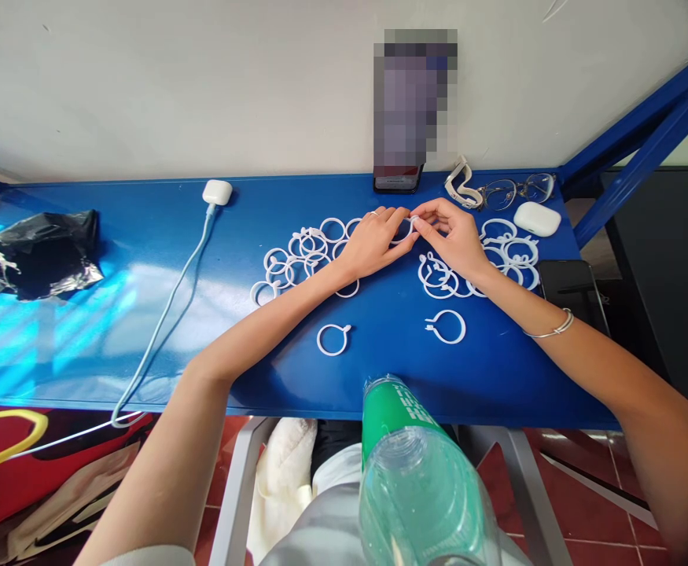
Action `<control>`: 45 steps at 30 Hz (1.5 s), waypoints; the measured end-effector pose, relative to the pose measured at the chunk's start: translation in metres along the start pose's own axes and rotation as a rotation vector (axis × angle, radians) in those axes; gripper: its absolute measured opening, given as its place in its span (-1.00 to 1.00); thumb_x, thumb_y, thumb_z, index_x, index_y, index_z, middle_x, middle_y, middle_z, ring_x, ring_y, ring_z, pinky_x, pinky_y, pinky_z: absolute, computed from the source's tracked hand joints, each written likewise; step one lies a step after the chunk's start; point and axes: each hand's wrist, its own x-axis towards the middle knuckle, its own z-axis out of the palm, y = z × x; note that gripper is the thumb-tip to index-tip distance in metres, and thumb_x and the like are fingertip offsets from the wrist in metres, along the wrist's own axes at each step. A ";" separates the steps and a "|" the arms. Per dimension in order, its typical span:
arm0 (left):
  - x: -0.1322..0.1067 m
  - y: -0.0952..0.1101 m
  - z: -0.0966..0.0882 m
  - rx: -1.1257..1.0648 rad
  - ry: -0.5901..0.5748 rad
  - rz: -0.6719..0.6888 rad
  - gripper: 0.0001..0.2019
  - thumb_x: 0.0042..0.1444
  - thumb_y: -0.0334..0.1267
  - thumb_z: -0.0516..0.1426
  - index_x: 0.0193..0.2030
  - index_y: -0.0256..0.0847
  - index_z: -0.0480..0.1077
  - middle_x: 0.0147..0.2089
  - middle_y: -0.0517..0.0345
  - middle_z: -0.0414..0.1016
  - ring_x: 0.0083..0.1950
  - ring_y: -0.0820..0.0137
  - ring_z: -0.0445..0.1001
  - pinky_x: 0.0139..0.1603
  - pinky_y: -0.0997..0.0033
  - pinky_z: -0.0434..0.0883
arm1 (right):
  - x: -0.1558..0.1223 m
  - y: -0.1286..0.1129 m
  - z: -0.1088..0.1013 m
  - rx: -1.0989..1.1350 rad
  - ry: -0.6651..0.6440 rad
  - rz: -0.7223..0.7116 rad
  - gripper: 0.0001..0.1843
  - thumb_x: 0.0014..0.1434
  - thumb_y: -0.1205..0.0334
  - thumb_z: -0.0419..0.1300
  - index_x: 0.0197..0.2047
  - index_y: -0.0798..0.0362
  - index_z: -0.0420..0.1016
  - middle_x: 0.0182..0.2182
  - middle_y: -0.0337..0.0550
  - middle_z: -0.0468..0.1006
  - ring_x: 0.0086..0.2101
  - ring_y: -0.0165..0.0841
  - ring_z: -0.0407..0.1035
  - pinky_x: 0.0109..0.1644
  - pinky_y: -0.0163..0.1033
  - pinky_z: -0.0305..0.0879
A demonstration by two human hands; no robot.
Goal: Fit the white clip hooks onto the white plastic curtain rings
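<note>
My left hand [372, 244] and my right hand [453, 236] meet over the blue table, with their fingertips closed on one thin white plastic ring [410, 231]. Fingers cover part of that ring, so whether its clasp is fastened cannot be seen. Beside and partly under my left forearm lies a loose group of white rings [290, 273]. Around my right wrist several more rings [521, 260] lie in a heap. Nearer to me, one closed ring [319, 341] rests on the left, and a ring with its clasp open [465, 326] on the right.
A green-labelled plastic bottle [417, 472] stands close to my body. Along the back are a phone [399, 179] against the wall, glasses [500, 196] and a white case [537, 219]. A cable [170, 303] and black plastic bag [42, 255] lie left; a dark phone [573, 291] lies right.
</note>
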 end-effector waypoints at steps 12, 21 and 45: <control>0.001 0.000 0.001 0.016 -0.003 0.005 -0.77 0.30 -0.12 -0.03 -0.10 -0.23 0.29 -0.22 -0.03 0.47 -0.12 0.18 0.43 -0.11 0.24 0.32 | 0.000 0.000 0.000 -0.001 -0.028 0.000 -0.70 0.17 -0.10 0.22 -0.21 -0.04 0.46 -0.29 -0.17 0.55 -0.26 -0.27 0.46 -0.23 -0.21 0.44; 0.002 -0.002 0.004 0.038 -0.013 0.001 -0.83 0.27 -0.17 0.00 -0.17 -0.22 0.29 -0.25 -0.02 0.46 -0.11 0.17 0.43 -0.12 0.23 0.31 | 0.001 0.003 0.000 0.023 -0.098 0.027 -0.74 0.17 -0.04 0.23 -0.22 -0.05 0.43 -0.35 -0.19 0.54 -0.32 -0.30 0.46 -0.29 -0.23 0.41; 0.001 0.000 0.001 0.067 -0.020 0.015 -0.79 0.34 -0.18 -0.07 -0.13 -0.24 0.30 -0.25 -0.02 0.47 -0.15 0.19 0.43 -0.16 0.28 0.26 | 0.000 0.000 0.000 0.056 -0.044 0.023 -0.73 0.17 -0.05 0.24 -0.29 -0.02 0.42 -0.39 -0.19 0.52 -0.33 -0.28 0.46 -0.27 -0.20 0.40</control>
